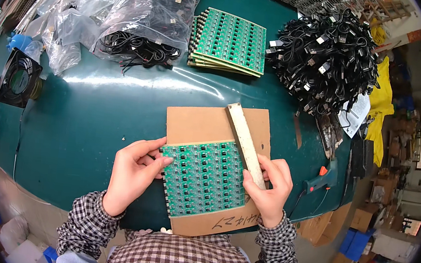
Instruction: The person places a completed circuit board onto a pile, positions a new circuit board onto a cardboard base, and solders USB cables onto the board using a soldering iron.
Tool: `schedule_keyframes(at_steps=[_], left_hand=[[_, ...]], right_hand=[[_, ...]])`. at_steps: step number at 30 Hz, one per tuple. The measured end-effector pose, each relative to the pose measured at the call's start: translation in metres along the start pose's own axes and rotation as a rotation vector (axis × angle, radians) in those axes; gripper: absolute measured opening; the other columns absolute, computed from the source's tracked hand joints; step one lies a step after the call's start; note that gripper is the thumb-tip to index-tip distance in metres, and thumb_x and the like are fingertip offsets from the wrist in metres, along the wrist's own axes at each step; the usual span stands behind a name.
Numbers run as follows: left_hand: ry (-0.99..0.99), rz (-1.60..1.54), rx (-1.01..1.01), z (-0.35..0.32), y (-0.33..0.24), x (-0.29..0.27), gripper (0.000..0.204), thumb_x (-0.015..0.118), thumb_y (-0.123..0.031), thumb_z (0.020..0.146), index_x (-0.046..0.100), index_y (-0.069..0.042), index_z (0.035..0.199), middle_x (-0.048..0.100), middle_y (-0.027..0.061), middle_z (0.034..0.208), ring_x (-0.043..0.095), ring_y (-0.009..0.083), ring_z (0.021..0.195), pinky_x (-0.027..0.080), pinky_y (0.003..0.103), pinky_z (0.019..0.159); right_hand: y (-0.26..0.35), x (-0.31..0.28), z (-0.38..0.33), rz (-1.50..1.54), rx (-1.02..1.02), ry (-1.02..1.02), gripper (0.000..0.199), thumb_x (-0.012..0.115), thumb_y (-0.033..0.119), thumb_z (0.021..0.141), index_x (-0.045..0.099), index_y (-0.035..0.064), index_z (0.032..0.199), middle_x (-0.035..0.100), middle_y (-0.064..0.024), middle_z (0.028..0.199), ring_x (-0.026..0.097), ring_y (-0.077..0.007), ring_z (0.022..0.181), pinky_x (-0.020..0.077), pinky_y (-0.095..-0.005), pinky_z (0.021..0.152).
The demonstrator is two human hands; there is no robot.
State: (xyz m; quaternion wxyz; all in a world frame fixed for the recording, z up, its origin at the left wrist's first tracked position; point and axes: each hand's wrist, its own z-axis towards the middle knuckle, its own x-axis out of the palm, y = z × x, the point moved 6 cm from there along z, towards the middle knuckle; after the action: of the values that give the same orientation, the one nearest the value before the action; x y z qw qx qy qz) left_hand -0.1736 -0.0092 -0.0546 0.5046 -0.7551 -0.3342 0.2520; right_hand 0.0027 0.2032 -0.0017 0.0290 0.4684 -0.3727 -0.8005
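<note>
Lying on cardboard [196,121], the circuit panel [202,177] looks light, stiff, fragile, best held by its edges; our left hand [135,168] pinches its left edge, our right hand [270,187] a pale bar [245,143].

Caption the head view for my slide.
Left hand touches a green circuit-board panel on cardboard; right hand grips a pale bar.

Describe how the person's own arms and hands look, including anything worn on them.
The left hand and right hand are bare, with no gloves, rings or bracelets visible. The left sleeve and right sleeve are loose black-and-white check, wrinkled, and reach about to the wrists.
</note>
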Motion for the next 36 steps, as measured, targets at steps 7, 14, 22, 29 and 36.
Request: schedule_keyframes(at_steps=[7, 14, 22, 29, 36], left_hand=[[-0.014, 0.008, 0.038, -0.001, 0.001, 0.002, 0.038, 0.071, 0.001, 0.085, 0.06, 0.007, 0.121, 0.065, 0.0052, 0.085, 0.062, 0.0054, 0.068, 0.056, 0.018, 0.059], [-0.011, -0.039, -0.032, -0.003, 0.004, 0.003, 0.039, 0.071, 0.001, 0.085, 0.058, 0.01, 0.121, 0.065, 0.0055, 0.083, 0.062, 0.0056, 0.067, 0.056, 0.019, 0.057], [0.026, -0.028, -0.041, -0.002, 0.004, 0.004, 0.042, 0.069, 0.0, 0.087, 0.055, 0.008, 0.125, 0.063, 0.0049, 0.084, 0.062, 0.0056, 0.069, 0.055, 0.019, 0.058], [0.015, -0.091, -0.141, -0.015, 0.005, -0.022, 0.035, 0.054, -0.014, 0.1, 0.051, 0.003, 0.13, 0.066, 0.0094, 0.092, 0.066, 0.0121, 0.077, 0.056, 0.024, 0.068], [-0.034, 0.146, 0.034, -0.006, -0.022, -0.074, 0.022, 0.061, -0.003, 0.092, 0.063, 0.005, 0.113, 0.069, 0.0082, 0.092, 0.066, 0.011, 0.081, 0.054, 0.023, 0.072]], right_hand=[[-0.005, 0.004, -0.002, 0.041, 0.006, 0.013, 0.04, 0.08, 0.008, 0.068, 0.069, -0.0012, 0.105, 0.056, -0.006, 0.082, 0.055, -0.0134, 0.065, 0.0469, -0.0267, 0.054], [0.004, 0.003, -0.011, -0.014, 0.033, 0.02, 0.039, 0.08, 0.008, 0.068, 0.069, -0.0002, 0.104, 0.056, -0.0055, 0.082, 0.055, -0.0125, 0.064, 0.0466, -0.0253, 0.053], [0.001, 0.001, -0.014, 0.005, 0.053, 0.035, 0.044, 0.08, 0.007, 0.068, 0.067, 0.0007, 0.109, 0.058, -0.0057, 0.087, 0.056, -0.0126, 0.068, 0.0477, -0.025, 0.058], [-0.103, -0.105, -0.047, 0.012, 0.541, -0.582, 0.028, 0.068, 0.017, 0.092, 0.065, 0.0035, 0.117, 0.057, 0.0001, 0.089, 0.051, -0.0052, 0.072, 0.0441, -0.021, 0.063], [-0.22, -0.156, -0.108, -0.186, 0.918, -0.617, 0.047, 0.073, 0.047, 0.084, 0.066, 0.001, 0.091, 0.053, -0.0019, 0.069, 0.052, -0.01, 0.056, 0.044, -0.0227, 0.05]])
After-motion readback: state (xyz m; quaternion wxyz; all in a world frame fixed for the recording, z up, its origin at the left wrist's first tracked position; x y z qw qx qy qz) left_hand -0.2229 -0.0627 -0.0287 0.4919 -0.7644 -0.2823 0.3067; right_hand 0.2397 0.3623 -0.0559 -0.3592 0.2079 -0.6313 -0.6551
